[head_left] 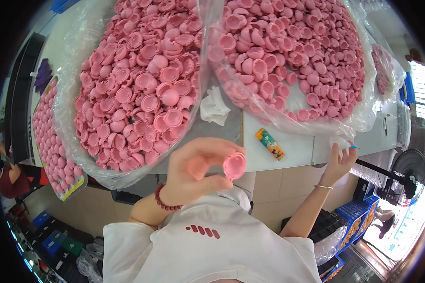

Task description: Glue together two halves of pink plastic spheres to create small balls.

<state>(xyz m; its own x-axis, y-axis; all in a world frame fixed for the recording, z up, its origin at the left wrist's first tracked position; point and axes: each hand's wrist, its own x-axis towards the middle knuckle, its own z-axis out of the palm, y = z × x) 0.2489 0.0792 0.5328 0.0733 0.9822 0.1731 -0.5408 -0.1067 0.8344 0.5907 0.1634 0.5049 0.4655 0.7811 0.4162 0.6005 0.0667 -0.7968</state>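
Observation:
Between the thumb and fingers of my left hand (193, 165) is a pink hollow half-ball cap (234, 165), its round opening facing up toward me. It is held over the table's near edge, in front of my chest. Off to the right, my right hand (339, 165) grips a small white bottle with a blue tip (340, 143); the tip points right, and part of the bottle is hidden by the fingers. Beyond my hands lie two large heaps of similar pink caps, one on the left (123, 94) and one on the right (297, 52), in clear plastic bags.
A crumpled white tissue (215, 107) lies between the bags. Nearer sits an orange and green packet (269, 144). At far left, a tray (80, 184) holds rows of pink balls. A round black fan (410, 173) stands right; blue boxes (354, 217) are below it.

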